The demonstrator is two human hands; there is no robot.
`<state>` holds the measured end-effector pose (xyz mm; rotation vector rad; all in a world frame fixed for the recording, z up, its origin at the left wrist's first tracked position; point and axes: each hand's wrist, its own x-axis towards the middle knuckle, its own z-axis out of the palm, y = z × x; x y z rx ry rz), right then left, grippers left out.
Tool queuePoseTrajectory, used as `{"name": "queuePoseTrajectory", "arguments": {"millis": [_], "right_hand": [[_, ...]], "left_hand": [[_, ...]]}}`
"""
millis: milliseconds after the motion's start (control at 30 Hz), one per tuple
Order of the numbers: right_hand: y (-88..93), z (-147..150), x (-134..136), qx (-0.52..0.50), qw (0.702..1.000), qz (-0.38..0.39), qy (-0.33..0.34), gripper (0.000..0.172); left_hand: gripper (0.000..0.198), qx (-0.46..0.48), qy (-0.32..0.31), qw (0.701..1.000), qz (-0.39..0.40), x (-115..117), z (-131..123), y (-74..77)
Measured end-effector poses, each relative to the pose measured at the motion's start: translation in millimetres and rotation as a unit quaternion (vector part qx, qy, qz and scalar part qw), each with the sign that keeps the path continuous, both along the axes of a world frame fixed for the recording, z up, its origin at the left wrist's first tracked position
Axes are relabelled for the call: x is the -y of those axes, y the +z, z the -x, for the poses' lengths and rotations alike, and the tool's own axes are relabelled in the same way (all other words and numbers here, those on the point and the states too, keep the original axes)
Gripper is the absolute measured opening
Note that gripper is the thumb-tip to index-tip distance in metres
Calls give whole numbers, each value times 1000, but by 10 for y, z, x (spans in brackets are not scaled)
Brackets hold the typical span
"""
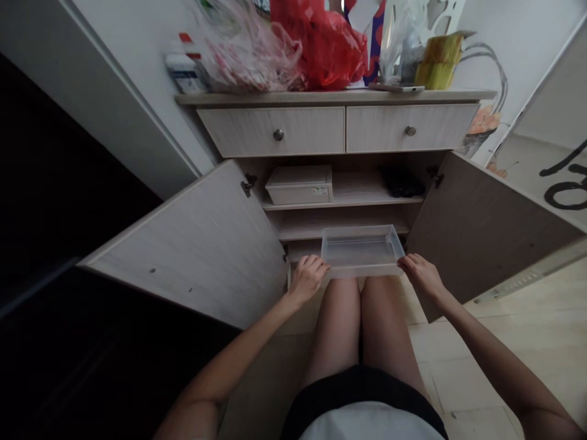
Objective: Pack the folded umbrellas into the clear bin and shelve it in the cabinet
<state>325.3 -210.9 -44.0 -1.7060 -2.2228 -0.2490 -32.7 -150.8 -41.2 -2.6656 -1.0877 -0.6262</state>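
A clear plastic box (362, 250) without a lid is held level in front of the open cabinet, above my knees. My left hand (306, 278) grips its near left corner with curled fingers. My right hand (422, 274) grips its near right corner the same way. The box looks empty. Behind it is a bare lower shelf (302, 232) of the cabinet.
Both cabinet doors, the left door (197, 244) and the right door (486, 226), stand wide open. A white lidded box (300, 184) and a dark object (402, 182) sit on the upper shelf. Two closed drawers (339, 129) sit above. Plastic bags (316, 49) crowd the cabinet top.
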Motion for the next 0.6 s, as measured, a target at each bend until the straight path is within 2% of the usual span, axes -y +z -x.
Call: {"name": "queuePoseTrajectory", "arguments": {"millis": [267,400,467,500,567,600], "right_hand": [[-36,53,90,19,1000,14,8,19],[-12,51,87,22,999,6,38,18],[-7,51,75,19,999,-2,48,17],[-6,54,70,19,999,-5,51,17],[-3,64,64,19,998,-7,55,17],[2,70,64,21,998,-6,54,17]], "left_hand": [[20,48,11,998,37,90,60,-183],[19,148,24,985,90,44,44,-287],[30,255,70,958,113,-5,-12,-383],[38,312,107,935,132,-34,-53,-440],[52,399,178,875,209,-87,-151,-554],[57,424,195,844,265,-107,-202,-605]]}}
